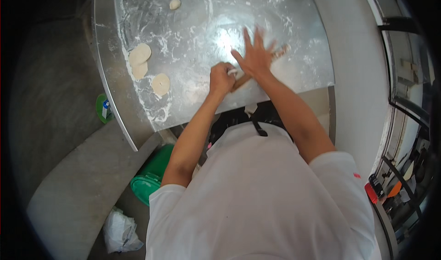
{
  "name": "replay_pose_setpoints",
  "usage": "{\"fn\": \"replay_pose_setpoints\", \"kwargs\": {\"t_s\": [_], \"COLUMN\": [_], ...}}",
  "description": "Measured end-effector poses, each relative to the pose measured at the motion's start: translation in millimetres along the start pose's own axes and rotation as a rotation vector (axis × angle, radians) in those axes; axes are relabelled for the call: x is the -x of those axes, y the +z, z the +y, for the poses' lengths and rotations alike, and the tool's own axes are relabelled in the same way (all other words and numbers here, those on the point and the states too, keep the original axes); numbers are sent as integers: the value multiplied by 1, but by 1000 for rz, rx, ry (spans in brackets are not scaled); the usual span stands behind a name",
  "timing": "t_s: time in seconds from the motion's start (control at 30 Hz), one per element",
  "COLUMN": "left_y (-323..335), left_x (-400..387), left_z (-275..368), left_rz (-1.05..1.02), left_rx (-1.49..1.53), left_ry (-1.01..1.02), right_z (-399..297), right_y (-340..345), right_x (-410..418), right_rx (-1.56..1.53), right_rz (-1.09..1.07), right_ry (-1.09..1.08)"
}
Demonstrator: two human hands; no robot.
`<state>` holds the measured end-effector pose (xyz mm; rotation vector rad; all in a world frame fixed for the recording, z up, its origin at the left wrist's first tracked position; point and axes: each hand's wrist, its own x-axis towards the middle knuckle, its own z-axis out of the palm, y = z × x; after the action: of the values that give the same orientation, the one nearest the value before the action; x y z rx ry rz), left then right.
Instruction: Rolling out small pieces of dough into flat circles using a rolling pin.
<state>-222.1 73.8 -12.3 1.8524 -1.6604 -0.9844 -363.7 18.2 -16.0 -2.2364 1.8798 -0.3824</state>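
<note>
On the floured metal tabletop (193,50), my right hand (256,55) is spread flat over a wooden rolling pin (241,83), its fingers apart and blurred. The pin lies slanted, and its far end shows past that hand. Beside the pin's near end, my left hand (221,78) is curled with its fingers closed on the edge of a piece of dough (233,72), mostly hidden by the hands. To the left lie two overlapping flat dough rounds (140,54) and a separate dough round (161,84). A small dough ball (175,4) sits farther back.
A raised metal rim (113,84) bounds the table's left side. Below stand a green bucket (146,186) and a white plastic bag (121,230). A pale wall (348,63) adjoins the right side, with a window frame (387,53) and several utensils beyond.
</note>
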Motion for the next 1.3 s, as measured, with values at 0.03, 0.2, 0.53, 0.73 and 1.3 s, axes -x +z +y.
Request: {"fn": "replay_pose_setpoints", "kwargs": {"t_s": [0.03, 0.2, 0.53, 0.73, 1.3], "left_y": [4, 5, 10, 12, 3], "left_x": [4, 21, 14, 22, -10], "left_z": [-2, 3, -15, 5, 30], "left_rz": [32, -202, 95, -159, -140], "left_rx": [84, 116, 335, 45, -39], "left_ry": [-57, -107, -101, -42, -4], "right_z": [14, 44, 25, 29, 15], "right_y": [1, -25, 3, -18, 2], "right_x": [21, 77, 34, 45, -17], "right_rx": [-4, 219, 27, 173, 103], "right_rz": [-11, -238, -16, -195, -72], "right_ry": [41, -38, -26, 86, 110]}}
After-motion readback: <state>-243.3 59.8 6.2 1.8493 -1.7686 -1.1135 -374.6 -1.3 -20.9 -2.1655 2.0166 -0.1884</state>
